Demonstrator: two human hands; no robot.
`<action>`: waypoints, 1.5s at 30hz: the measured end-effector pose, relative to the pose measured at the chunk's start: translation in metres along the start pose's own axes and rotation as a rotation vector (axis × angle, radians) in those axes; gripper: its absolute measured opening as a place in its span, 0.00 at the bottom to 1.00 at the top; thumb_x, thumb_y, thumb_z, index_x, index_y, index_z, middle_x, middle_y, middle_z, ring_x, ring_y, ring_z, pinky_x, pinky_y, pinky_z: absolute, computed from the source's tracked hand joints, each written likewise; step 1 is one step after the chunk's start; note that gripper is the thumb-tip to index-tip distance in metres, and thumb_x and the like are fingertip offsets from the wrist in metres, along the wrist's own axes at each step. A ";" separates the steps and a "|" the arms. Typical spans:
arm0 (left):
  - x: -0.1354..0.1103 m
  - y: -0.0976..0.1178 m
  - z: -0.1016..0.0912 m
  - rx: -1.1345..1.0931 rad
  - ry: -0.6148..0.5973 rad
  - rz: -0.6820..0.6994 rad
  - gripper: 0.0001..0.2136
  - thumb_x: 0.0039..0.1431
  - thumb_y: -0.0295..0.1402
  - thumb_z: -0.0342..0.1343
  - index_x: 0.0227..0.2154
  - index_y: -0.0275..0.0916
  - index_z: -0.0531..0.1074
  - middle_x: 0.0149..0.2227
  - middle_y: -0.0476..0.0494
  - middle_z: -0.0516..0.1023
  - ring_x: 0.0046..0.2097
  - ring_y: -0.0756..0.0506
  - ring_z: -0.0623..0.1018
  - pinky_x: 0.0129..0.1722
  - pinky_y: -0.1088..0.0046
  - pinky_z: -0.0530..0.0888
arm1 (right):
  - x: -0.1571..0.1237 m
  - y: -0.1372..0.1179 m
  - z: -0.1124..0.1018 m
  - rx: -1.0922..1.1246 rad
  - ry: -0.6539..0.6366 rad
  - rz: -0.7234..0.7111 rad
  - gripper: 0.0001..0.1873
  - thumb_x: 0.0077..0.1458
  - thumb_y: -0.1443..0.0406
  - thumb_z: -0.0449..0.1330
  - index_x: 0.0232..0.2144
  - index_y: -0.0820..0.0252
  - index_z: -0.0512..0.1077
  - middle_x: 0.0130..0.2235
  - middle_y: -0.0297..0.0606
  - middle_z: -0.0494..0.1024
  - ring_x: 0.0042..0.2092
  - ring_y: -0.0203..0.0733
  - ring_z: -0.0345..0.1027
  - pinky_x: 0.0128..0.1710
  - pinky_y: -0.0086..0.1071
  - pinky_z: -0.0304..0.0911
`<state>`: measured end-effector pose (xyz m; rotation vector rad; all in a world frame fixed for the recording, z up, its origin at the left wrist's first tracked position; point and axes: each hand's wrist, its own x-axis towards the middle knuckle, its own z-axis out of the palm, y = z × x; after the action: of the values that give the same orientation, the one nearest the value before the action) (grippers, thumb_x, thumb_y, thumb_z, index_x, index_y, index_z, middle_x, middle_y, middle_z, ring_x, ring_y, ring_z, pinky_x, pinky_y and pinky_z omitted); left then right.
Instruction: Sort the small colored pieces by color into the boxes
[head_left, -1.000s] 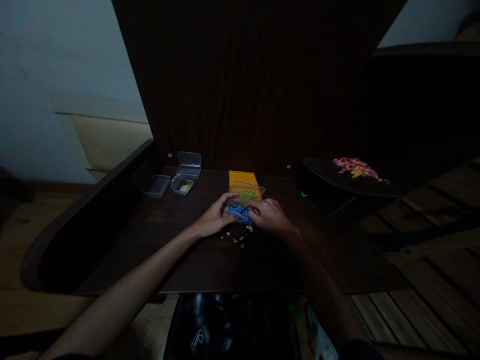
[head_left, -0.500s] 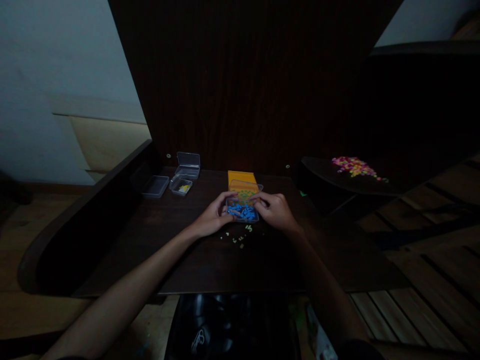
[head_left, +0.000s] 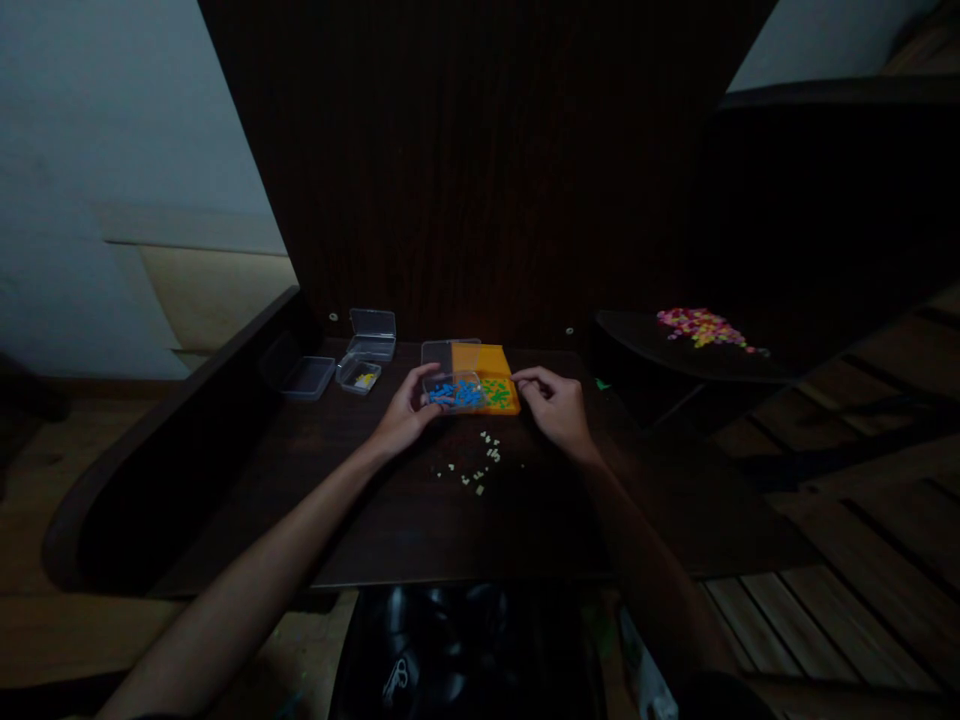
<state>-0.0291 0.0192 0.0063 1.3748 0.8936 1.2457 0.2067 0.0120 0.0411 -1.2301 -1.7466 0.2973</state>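
Observation:
My left hand (head_left: 403, 412) grips the near left side of a small clear box (head_left: 452, 387) full of blue pieces, its lid standing open behind it. The box sits on the dark table (head_left: 390, 500), pushed to the left of an orange box (head_left: 496, 378) that holds green pieces. My right hand (head_left: 553, 402) is curled beside the orange box, fingertips touching its right edge. Several small pale pieces (head_left: 480, 468) lie loose on the table just in front of both hands.
At the back left stand two more clear boxes: one shallow tray (head_left: 306, 377) and one open box with yellow pieces (head_left: 363, 375). A pile of pink and yellow pieces (head_left: 700, 327) lies on a dark side surface to the right. A dark wooden panel rises behind the table.
The clear box with blue pieces has slid away from me and to the left, off the front of the orange box. My right hand let go of it and moved to the orange box.

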 end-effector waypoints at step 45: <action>0.025 -0.029 -0.001 0.907 0.433 -0.097 0.31 0.52 0.48 0.57 0.55 0.35 0.61 0.48 0.27 0.72 0.57 0.31 0.65 0.54 0.50 0.63 | 0.003 0.098 0.023 -0.117 0.151 0.098 0.17 0.53 0.62 0.50 0.33 0.63 0.78 0.18 0.30 0.64 0.22 0.34 0.56 0.26 0.27 0.51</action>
<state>-0.0224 0.0494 -0.0171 1.7240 1.9673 1.1123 0.2477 0.0672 -0.0327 -1.3883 -1.5951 0.1563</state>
